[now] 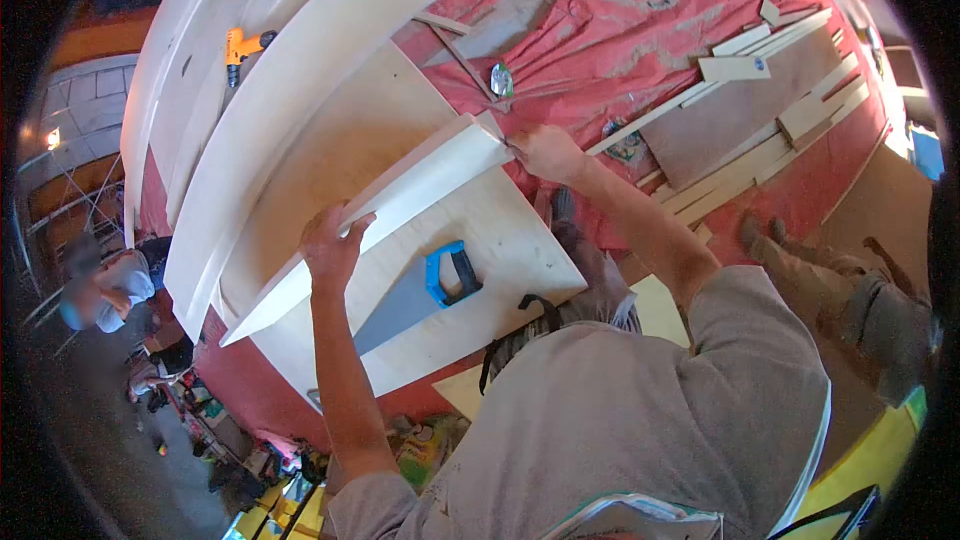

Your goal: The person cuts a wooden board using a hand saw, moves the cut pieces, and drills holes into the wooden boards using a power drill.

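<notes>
A long, narrow pale board (425, 180), folded or angled along its length, lies slantwise over a plywood sheet (520, 240). My left hand (335, 242) is closed around the board's near edge, left of its middle, with the thumb on the pale face. At the board's right end my right hand (548, 153) is closed, its fingertips pinching the corner; whether something small is also in them is hidden. A handsaw with a blue and black handle (440, 275) rests on the plywood, below the board, its grey blade pointing lower left.
Tall curved pale panels (270, 100) rise on the left, a yellow drill (240, 48) among them. Wood strips and offcuts (740, 130) lie on red sheeting (640, 0) at the right. One person (125, 285) is at far left; another person's legs (840, 290) are at right.
</notes>
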